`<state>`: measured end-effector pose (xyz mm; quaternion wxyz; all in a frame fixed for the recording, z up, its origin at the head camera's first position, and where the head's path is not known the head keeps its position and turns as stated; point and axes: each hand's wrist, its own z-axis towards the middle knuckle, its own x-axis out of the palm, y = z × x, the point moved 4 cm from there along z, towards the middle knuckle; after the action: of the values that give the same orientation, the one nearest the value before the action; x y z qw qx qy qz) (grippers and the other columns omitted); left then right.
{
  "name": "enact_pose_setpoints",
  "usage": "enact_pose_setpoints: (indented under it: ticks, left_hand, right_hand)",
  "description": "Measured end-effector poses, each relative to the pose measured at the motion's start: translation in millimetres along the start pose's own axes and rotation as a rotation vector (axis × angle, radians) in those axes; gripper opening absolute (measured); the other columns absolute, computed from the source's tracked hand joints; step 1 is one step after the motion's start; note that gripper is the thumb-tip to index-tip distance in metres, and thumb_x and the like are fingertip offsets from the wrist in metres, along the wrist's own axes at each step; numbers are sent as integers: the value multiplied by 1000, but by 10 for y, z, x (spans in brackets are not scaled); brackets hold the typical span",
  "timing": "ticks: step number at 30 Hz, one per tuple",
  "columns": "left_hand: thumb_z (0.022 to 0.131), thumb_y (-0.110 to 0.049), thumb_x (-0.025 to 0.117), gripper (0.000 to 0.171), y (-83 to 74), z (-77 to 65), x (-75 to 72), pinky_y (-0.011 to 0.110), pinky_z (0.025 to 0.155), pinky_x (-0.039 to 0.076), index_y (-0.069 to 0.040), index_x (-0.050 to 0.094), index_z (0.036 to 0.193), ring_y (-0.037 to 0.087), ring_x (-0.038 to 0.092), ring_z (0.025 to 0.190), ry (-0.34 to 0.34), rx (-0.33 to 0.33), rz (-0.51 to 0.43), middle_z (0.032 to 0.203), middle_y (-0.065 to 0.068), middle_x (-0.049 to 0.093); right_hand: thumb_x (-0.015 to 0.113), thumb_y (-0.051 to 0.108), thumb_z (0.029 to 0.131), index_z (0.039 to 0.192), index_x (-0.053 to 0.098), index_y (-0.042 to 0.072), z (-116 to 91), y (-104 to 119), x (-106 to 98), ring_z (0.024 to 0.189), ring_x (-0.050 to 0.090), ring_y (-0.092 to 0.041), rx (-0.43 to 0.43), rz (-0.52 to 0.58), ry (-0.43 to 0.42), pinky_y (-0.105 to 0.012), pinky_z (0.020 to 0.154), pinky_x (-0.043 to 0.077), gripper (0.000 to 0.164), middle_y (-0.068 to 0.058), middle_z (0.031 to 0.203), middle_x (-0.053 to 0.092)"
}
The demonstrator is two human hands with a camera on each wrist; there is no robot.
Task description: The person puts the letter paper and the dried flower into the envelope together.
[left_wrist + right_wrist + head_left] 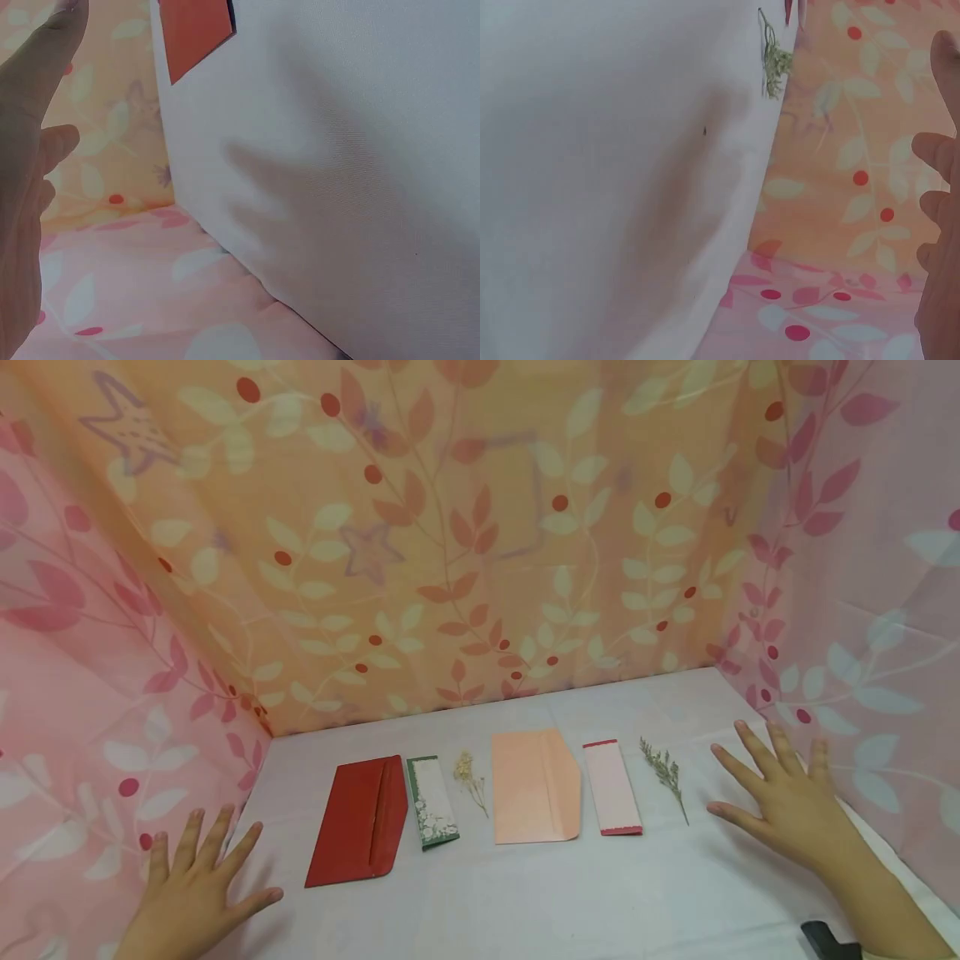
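Observation:
In the head view my left hand (pixel 187 889) hovers at the lower left with its fingers spread, holding nothing. Nearest to it lies a red envelope (pixel 352 822). Beside that are a narrow card with a green floral border (pixel 433 802) and a sprig of dried pale yellow flowers (pixel 467 770). A peach envelope (pixel 521 789) lies in the middle, followed by a narrow pale pink card with red ends (pixel 613 787). A green dried sprig (pixel 663 768) is nearest to my right hand (pixel 787 802), which is raised at the right, fingers spread, holding nothing.
All the items lie in a row on a white-covered table (pixel 465 902). An orange leaf-patterned cloth (pixel 480 527) hangs behind it, with pink patterned cloths at the left (pixel 90 652) and right (pixel 885 610). A small black object (pixel 828 939) shows below my right forearm.

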<state>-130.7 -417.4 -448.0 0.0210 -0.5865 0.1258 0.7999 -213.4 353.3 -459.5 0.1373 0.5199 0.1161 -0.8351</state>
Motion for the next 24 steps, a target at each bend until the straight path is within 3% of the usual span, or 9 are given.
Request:
enact_pose_setpoints:
  ticks: [7,14,19,24]
  left_hand:
    - [77,-80,65,102,-21,27,-34,69,116,-20,-22,40,157,45,-8,156,-22,8,-6,171,16,11]
    - [79,-79,65,99,-93,99,-43,68,114,-23,-22,41,157,38,-21,156,-9,1,-39,173,13,0]
    - [81,-74,68,97,-189,165,-69,66,114,-24,-19,42,156,41,-17,156,-18,-1,-90,171,20,11]
    - [83,-71,68,95,-254,248,-76,66,115,-24,-16,42,156,47,-11,156,-13,-44,-132,165,27,23]
  right_hand:
    - [74,65,82,161,34,33,87,142,21,159,-8,-32,-2,53,-15,-71,112,-22,94,-3,174,8]
    - [75,62,82,154,47,24,197,340,35,159,-1,-36,-23,93,-40,-71,115,-17,87,-12,170,23]
    - [75,61,83,154,48,24,259,461,67,159,3,-36,-25,119,-44,-70,117,-15,85,-16,166,29]
    - [75,60,83,154,47,22,331,575,76,158,10,-37,-31,151,-64,-70,118,-13,85,-17,165,32]
